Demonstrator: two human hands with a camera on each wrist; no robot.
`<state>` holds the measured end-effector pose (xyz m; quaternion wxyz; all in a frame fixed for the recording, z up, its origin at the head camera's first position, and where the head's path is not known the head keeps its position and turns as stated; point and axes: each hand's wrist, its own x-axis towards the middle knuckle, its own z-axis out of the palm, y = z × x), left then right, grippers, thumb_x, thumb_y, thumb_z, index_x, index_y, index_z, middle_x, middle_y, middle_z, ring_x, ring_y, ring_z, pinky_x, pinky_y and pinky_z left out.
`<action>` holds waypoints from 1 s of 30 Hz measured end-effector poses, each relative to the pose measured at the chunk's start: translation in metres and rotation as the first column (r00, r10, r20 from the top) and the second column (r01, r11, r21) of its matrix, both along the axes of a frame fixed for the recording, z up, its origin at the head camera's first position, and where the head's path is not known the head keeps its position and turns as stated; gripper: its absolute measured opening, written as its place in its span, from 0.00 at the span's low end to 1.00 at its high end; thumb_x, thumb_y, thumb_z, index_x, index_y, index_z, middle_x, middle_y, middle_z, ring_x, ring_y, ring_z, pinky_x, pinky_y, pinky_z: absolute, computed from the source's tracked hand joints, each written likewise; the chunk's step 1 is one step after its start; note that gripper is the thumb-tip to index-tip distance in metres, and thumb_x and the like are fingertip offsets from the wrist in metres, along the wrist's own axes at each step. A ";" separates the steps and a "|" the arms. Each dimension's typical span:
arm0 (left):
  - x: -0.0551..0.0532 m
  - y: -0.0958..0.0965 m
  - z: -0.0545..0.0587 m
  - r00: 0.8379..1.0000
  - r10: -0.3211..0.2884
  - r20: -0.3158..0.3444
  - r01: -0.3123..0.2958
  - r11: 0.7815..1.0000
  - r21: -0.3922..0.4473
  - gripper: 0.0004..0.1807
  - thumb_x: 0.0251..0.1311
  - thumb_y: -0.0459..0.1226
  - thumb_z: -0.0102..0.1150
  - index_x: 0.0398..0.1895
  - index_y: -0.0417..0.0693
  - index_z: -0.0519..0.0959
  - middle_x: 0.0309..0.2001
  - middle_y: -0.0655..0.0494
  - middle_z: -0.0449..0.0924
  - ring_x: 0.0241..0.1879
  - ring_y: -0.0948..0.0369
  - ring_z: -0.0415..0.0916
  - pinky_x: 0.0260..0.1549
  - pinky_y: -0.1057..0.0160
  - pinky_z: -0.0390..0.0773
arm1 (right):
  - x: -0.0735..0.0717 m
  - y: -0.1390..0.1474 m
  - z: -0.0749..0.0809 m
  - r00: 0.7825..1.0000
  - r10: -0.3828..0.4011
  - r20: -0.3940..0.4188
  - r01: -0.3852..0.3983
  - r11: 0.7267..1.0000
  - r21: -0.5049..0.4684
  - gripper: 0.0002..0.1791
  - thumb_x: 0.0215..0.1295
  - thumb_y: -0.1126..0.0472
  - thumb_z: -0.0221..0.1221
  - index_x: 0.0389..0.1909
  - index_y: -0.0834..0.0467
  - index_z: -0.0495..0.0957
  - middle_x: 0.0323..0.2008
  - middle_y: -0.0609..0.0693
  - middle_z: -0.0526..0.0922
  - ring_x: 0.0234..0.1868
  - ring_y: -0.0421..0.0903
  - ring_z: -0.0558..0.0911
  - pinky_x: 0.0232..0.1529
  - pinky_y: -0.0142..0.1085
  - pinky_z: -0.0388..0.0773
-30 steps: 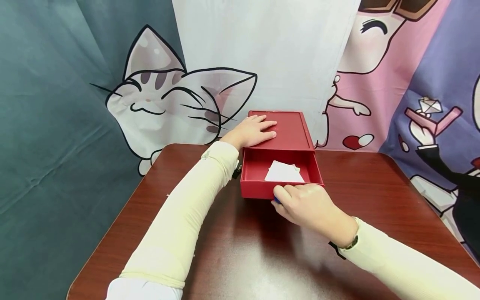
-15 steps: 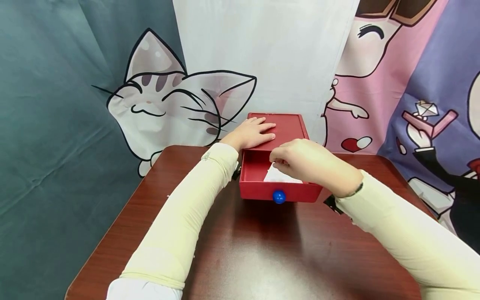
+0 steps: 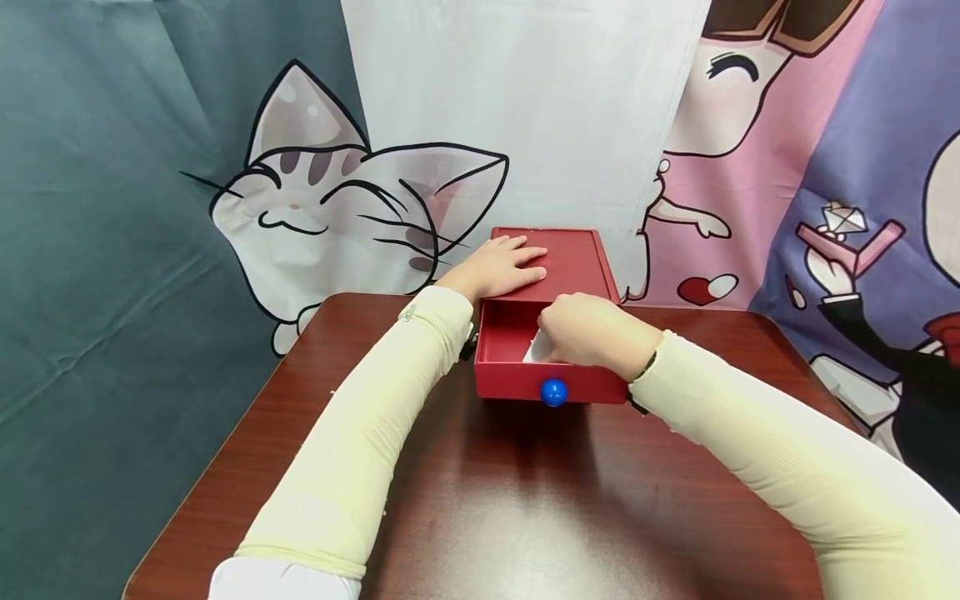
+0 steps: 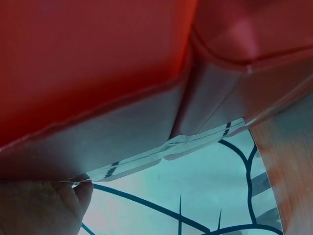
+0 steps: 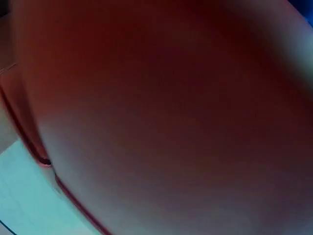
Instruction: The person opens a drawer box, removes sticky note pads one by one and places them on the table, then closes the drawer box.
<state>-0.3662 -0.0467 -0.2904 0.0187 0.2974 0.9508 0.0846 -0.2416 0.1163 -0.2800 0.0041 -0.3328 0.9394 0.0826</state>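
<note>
A red box (image 3: 566,262) stands on the table with its drawer (image 3: 510,381) pulled out toward me. My left hand (image 3: 498,265) rests spread on the box's top, near its left side. In the left wrist view, part of that hand (image 4: 41,205) shows beside the red box wall (image 4: 88,142). My right hand (image 3: 588,333) reaches down into the drawer over white paper (image 3: 531,350). Its fingertips are hidden, so a grip on the paper cannot be made out. A blue round knob (image 3: 553,392) sits free on the drawer front. Blurred red drawer wall (image 5: 161,122) fills most of the right wrist view.
The brown wooden table (image 3: 480,508) reaches toward me below the box. Behind it hangs a cloth backdrop (image 3: 540,108) with cartoon figures, close to the table's far edge. Both forearms wear pale yellow sleeves (image 3: 367,433).
My right hand has let go of the blue knob, risen over the drawer front and lowered into the drawer at the paper. The left hand stays on the box top.
</note>
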 end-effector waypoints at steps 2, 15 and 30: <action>0.000 -0.001 0.000 1.000 0.002 -0.003 -0.002 1.000 0.000 0.33 0.74 0.60 0.39 0.79 0.64 0.61 0.80 0.49 0.51 0.79 0.46 0.43 0.76 0.48 0.43 | -0.001 0.000 -0.001 1.000 0.020 -0.011 -0.019 1.000 0.012 0.16 0.56 0.51 0.73 0.37 0.59 0.86 0.31 0.53 0.85 0.31 0.51 0.84 0.40 0.46 0.85; 0.000 0.000 -0.001 1.000 0.007 0.008 -0.007 1.000 0.017 0.33 0.74 0.61 0.39 0.79 0.65 0.61 0.80 0.50 0.50 0.79 0.47 0.42 0.77 0.49 0.41 | -0.002 0.003 0.002 0.999 0.012 0.033 -0.009 0.998 -0.066 0.15 0.64 0.52 0.62 0.19 0.53 0.77 0.15 0.44 0.75 0.21 0.44 0.76 0.32 0.41 0.77; 0.000 0.000 -0.004 1.000 0.010 -0.016 -0.010 1.000 0.017 0.32 0.74 0.60 0.39 0.78 0.65 0.62 0.80 0.50 0.51 0.79 0.47 0.43 0.77 0.50 0.42 | 0.001 0.051 0.034 0.983 0.119 -0.138 -0.151 0.956 -0.251 0.13 0.68 0.65 0.61 0.25 0.53 0.69 0.15 0.42 0.66 0.17 0.41 0.69 0.23 0.37 0.68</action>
